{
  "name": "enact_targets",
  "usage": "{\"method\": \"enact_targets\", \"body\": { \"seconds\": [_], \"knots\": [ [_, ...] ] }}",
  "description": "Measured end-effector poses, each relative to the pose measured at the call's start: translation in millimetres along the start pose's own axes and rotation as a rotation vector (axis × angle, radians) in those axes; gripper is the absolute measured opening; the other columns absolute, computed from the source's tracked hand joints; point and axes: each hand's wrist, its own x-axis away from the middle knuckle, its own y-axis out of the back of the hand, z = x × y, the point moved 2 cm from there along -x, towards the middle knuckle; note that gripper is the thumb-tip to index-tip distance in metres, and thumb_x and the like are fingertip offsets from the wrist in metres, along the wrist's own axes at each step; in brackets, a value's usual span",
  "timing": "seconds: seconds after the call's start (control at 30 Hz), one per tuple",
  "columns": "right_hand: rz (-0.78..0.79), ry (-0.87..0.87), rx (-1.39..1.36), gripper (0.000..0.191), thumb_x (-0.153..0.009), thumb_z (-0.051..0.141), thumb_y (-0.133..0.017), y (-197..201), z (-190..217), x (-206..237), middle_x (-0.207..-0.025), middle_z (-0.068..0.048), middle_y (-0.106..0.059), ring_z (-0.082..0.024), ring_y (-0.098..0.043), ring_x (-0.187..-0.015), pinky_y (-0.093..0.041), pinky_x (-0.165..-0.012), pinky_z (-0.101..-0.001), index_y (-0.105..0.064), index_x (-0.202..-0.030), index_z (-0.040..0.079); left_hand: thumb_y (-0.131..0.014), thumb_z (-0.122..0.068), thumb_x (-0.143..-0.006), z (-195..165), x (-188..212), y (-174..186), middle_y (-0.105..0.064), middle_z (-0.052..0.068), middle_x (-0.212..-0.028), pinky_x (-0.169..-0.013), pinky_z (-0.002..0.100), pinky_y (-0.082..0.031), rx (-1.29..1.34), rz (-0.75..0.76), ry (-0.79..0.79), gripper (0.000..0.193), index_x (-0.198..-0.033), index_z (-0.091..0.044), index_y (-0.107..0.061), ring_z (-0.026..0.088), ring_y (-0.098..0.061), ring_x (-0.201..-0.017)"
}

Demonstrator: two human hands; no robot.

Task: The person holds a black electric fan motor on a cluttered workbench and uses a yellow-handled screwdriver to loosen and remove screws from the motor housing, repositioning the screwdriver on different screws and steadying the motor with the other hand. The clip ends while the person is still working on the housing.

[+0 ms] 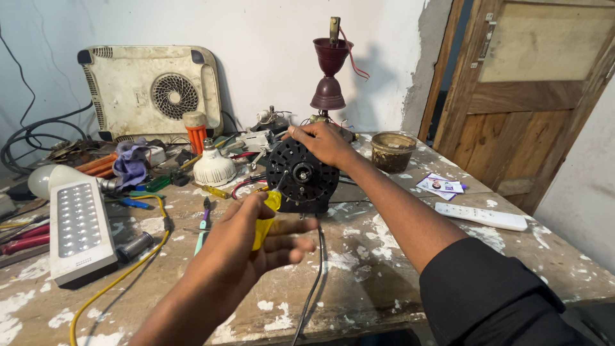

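1. Head view: a paint-spattered wooden workbench (378,282) was seen from above, with both of the person's hands over its middle.
2. A round black fan motor (301,176) was stood on edge at the bench's centre, its slotted face and central shaft turned toward the camera.
3. The right hand (323,142) was laid over the motor's top rear edge, fingers curled around it, so the motor was gripped and kept upright.
4. The left hand (246,247) was held just in front of and below the motor, closed around a yellow-handled screwdriver (268,218); the fingers were only loosely extended, and the handle was clasped between thumb and palm.
5. The tool's tip was pointed at the motor's face; whether it touched could not be told.
6. A white LED panel lamp (78,230) was lying at the left, a white bulb (214,168) behind the left hand, and a white remote control (480,216) at the right.
7. A black cable (314,282) was run from under the motor to the bench's near edge.
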Motion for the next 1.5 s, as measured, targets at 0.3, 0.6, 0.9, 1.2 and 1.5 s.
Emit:
{"method": "enact_targets", "body": {
  "seconds": [0.3,0.6,0.9,1.2,1.5],
  "knots": [
    [-0.022,0.038,0.001,0.043,-0.1,0.052,-0.056,0.4,0.8,0.6,-0.074,-0.005,-0.068,-0.014,-0.066,-0.077,-0.051,-0.076,-0.0359,-0.082,-0.111,0.019,-0.053,-0.043,-0.102,18.4,-18.1,35.3,-0.065,0.018,-0.083,-0.039,0.024,-0.022,0.021,0.18,0.051,0.035,-0.103,-0.009,-0.046,0.008,-0.031,-0.046],
    [0.008,-0.002,0.011,0.043,-0.101,0.051,-0.055,0.3,-1.4,0.2,-0.079,-0.01,-0.072,-0.017,-0.069,-0.082,-0.052,-0.08,-0.0369,-0.082,-0.113,0.02,-0.059,-0.048,-0.098,34.2,-24.2,32.7,-0.077,0.019,-0.099,-0.06,0.034,-0.06,-0.397,-0.172,0.145,0.057,-0.114,0.007,-0.058,0.022,-0.069,-0.068],
    [0.019,0.021,-0.037,0.044,-0.102,0.05,-0.052,1.1,-0.5,0.8,-0.085,-0.008,-0.077,-0.015,-0.072,-0.085,-0.053,-0.082,-0.0361,-0.081,-0.112,0.019,-0.048,-0.036,-0.104,37.9,-38.5,32.6,-0.064,0.022,-0.089,-0.056,0.035,-0.056,0.047,-0.019,0.181,0.045,-0.119,0.007,-0.05,0.025,-0.063,-0.067],
    [-0.012,0.012,0.006,0.043,-0.102,0.049,-0.055,2.7,0.4,3.5,-0.07,-0.009,-0.064,-0.014,-0.063,-0.074,-0.05,-0.074,-0.0357,-0.082,-0.113,0.017,-0.074,-0.008,-0.092,28.0,-43.4,49.2,-0.048,0.007,-0.077,-0.045,0.026,-0.037,0.013,-0.022,0.03,0.029,-0.103,0.003,-0.049,0.012,-0.043,-0.054],
    [0.004,0.012,-0.025,0.042,-0.102,0.048,-0.054,0.5,-0.6,1.3,-0.078,-0.009,-0.072,-0.013,-0.066,-0.08,-0.051,-0.079,-0.0353,-0.081,-0.113,0.017,-0.068,-0.004,-0.088,13.4,-28.3,45.4,-0.07,0.023,-0.093,-0.077,0.047,-0.064,-0.014,-0.175,-0.118,0.023,-0.094,0.014,-0.056,0.034,-0.078,-0.083]
  ]
}}
